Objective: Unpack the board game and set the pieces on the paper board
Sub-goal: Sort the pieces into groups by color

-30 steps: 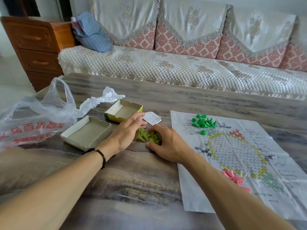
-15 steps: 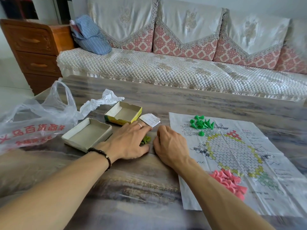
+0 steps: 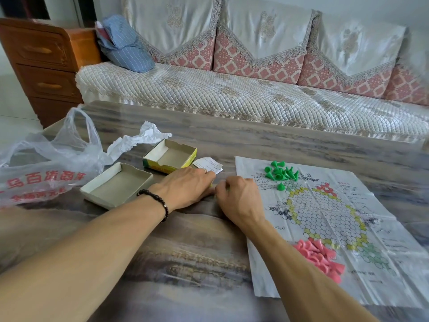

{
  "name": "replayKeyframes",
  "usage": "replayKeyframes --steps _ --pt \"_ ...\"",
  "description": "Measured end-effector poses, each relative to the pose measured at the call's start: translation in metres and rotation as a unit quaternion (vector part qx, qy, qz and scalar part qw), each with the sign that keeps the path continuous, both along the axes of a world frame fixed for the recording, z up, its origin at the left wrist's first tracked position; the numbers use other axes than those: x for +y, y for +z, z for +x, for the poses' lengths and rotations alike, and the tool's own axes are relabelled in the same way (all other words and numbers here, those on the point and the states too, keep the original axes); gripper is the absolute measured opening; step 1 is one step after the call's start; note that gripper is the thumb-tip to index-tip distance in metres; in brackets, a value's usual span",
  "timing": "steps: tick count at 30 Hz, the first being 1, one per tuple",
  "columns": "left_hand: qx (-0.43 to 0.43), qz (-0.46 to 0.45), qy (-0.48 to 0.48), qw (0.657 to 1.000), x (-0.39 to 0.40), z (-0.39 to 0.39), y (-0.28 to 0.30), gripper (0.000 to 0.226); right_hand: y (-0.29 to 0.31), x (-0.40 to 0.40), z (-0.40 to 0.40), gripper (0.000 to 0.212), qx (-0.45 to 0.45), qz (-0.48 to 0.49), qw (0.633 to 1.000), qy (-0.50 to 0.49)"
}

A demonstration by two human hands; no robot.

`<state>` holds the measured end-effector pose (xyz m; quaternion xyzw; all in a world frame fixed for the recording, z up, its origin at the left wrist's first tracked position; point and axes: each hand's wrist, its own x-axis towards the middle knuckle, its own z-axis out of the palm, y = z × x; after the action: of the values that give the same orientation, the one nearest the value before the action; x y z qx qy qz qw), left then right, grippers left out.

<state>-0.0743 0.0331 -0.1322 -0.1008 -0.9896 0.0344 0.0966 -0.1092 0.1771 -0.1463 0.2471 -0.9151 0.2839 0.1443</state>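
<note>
- Both hands are sitting together on the counter, just left of the paper board.
- The left hand is lying palm down with fingers fairly straight and flat, pointing right toward the other hand. It's wearing a dark bead bracelet on the wrist and a ring.
- The right hand is curling its fingers downward, right beside the left fingertips. A tiny bit of yellow-green is peeking out between the two hands, probably some pieces, but I can't tell whether the right hand is actually pinching anything.
- The paper board is lying flat to the right, creased, with a hex grid printed on it.
- A pile of green pieces is sitting at the far end of the board, with one stray piece just nearer than the rest.
- A pile of pink pieces is sitting at the near end, partly behind the right forearm.
- Two open box halves are sitting left of the hands: a plain grey tray nearer, and a yellow-sided box farther.
- A small folded white slip is lying just beyond the left fingers.
- A clear plastic bag with red print is slumping at far left.
</note>
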Motion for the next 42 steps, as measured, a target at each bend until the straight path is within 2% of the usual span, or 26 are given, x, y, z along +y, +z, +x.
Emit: replayKeyframes --steps 3,6,9,13,17,22,28,33,38,40,42 --pt "-0.005 -0.008 0.013 1.000 0.004 -0.003 0.004 0.026 0.008 0.002 -0.008 0.045 -0.078 -0.099 0.992 -0.024" --pt "-0.008 -0.007 0.028 1.000 0.005 -0.003 0.004 0.020 0.011 0.004 -0.016 0.043 -0.157 -0.182 0.969 -0.061" --pt "0.018 0.043 0.038 0.998 0.002 -0.001 0.002 0.013 0.011 0.006 -0.022 0.038 -0.232 -0.288 0.927 -0.066" --pt "0.065 0.142 0.057 0.986 0.002 0.000 0.006 0.022 0.015 0.011 -0.026 0.031 -0.314 -0.384 0.863 -0.096" --pt "0.075 0.237 0.072 0.966 0.016 0.000 0.019 0.027 0.028 0.020 -0.025 0.023 -0.368 -0.456 0.802 -0.116" --pt "0.062 0.291 0.050 0.954 0.055 -0.004 0.028 0.025 0.047 0.044 -0.026 0.023 -0.377 -0.515 0.757 -0.140" --pt "0.036 0.314 -0.016 0.949 0.138 -0.029 0.039 0.027 0.062 0.130 -0.042 0.019 -0.330 -0.538 0.753 -0.185" --pt "-0.015 0.275 -0.079 0.958 0.221 -0.061 0.033 0.026 0.059 0.219 -0.068 0.021 -0.270 -0.552 0.744 -0.261" --pt "-0.029 0.259 -0.080 0.962 0.279 -0.099 0.013 0.029 0.045 0.269 -0.101 0.021 -0.243 -0.545 0.743 -0.304" --pt "-0.022 0.247 -0.079 0.965 0.294 -0.111 0.008 0.028 0.038 0.280 -0.113 0.023 -0.230 -0.534 0.754 -0.307" --pt "-0.011 0.221 -0.083 0.972 0.303 -0.119 0.004 0.024 0.027 0.286 -0.122 0.026 -0.207 -0.493 0.791 -0.297"
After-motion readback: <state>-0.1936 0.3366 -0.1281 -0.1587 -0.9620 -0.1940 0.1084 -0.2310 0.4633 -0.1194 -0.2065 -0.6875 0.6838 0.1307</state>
